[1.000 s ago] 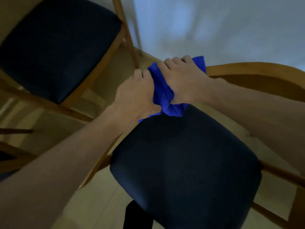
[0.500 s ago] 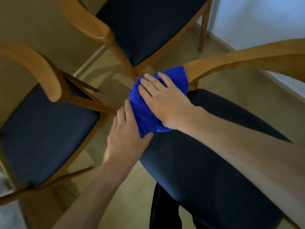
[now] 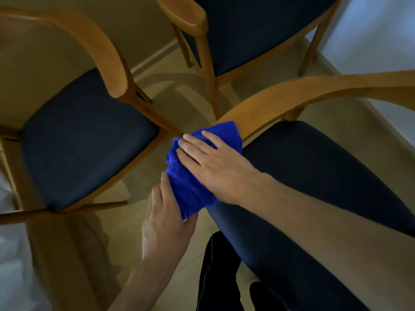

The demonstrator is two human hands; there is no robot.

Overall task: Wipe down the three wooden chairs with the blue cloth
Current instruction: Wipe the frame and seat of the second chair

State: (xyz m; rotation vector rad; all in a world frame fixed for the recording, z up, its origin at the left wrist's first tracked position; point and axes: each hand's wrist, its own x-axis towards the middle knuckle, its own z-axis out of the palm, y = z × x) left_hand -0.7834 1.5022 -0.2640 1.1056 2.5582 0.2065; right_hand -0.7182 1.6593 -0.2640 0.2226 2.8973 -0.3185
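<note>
Three wooden chairs with dark padded seats stand close together. The near chair has a curved wooden rail sweeping from the right down to the middle. The blue cloth is bunched over the lower end of that rail, at the seat's corner. My right hand lies flat on top of the cloth with straight fingers, pressing it onto the wood. My left hand reaches up from below, fingers straight along the cloth's left edge; its thumb is hidden under the cloth's lower end. The left chair and the far chair stand untouched.
Beige floor shows between the chair legs, with a skirting board along the far wall. A pale wall rises at the right. My leg in dark trousers is beside the near seat. Something white lies at lower left.
My left hand has gone from a fist around the chair's end to straight fingers below the cloth. My right hand has flattened on the cloth. The view has swung down and left.
</note>
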